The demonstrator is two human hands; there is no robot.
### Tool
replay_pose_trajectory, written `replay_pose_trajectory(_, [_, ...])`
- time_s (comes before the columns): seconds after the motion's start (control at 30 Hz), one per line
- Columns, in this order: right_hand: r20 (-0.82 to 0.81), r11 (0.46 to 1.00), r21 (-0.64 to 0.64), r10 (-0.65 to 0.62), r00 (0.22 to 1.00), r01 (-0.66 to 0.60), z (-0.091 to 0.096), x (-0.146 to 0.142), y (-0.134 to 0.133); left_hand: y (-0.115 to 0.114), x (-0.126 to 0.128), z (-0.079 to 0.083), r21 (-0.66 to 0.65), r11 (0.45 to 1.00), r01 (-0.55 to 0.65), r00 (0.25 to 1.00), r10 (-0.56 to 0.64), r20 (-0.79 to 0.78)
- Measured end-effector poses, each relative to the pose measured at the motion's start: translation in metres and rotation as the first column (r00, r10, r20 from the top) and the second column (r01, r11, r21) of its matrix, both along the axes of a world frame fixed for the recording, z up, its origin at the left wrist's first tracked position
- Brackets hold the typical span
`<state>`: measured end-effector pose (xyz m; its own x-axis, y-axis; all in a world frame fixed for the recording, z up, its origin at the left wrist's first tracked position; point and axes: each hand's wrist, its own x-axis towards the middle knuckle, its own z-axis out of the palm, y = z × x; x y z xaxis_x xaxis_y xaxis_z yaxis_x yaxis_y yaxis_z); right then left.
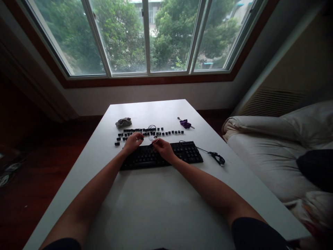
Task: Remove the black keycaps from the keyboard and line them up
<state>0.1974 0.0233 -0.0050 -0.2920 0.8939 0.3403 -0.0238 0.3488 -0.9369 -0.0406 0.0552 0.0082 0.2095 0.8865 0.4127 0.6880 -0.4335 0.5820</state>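
Observation:
A black keyboard (142, 160) lies on the white table in front of me, its near edge toward my body. Over its upper left part, my left hand (132, 143) is closed with fingers curled; a small dark piece shows by its fingertips, too small to name surely. My right hand (164, 149) pinches at the keyboard's far edge, and what its fingertips hold is unclear. Just beyond them sits a small pale ring-shaped item (153, 138). Behind the keyboard, several loose black keycaps (172, 132) stand in rows, partly hidden by my left hand.
A crumpled grey cloth (123, 122) lies at the table's far left. Toward the far right is a purple cloth (185, 124) with a thin stick-like item through it. A bundled cable (218, 158) rests right of the keyboard. A pale sofa (255, 149) flanks the table (145, 211).

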Motion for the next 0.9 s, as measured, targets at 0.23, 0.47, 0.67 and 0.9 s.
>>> replay_pose_trajectory(0.23, [0.028, 1.0, 0.002, 0.0, 1.0, 0.0, 0.004, 0.0, -0.002, 0.022, 0.014, 0.013, 0.088, 0.989, -0.115, 0.949, 0.136, -0.285])
replay_pose_trajectory(0.47, [0.013, 1.0, 0.006, 0.007, 1.0, -0.007, 0.006, 0.002, -0.004, 0.026, 0.025, 0.001, 0.063, 0.987, -0.146, 0.881, 0.158, -0.446])
replay_pose_trajectory(0.67, [0.019, 1.0, 0.01, 0.003, 1.0, -0.004, 0.007, 0.002, -0.004, 0.027, 0.023, -0.002, 0.058, 0.986, -0.156, 0.868, 0.165, -0.468])
replay_pose_trajectory(0.9, [0.033, 1.0, 0.027, -0.002, 0.999, 0.001, 0.006, 0.002, -0.004, 0.029, 0.022, -0.003, 0.053, 0.993, -0.105, 0.875, 0.117, -0.469])
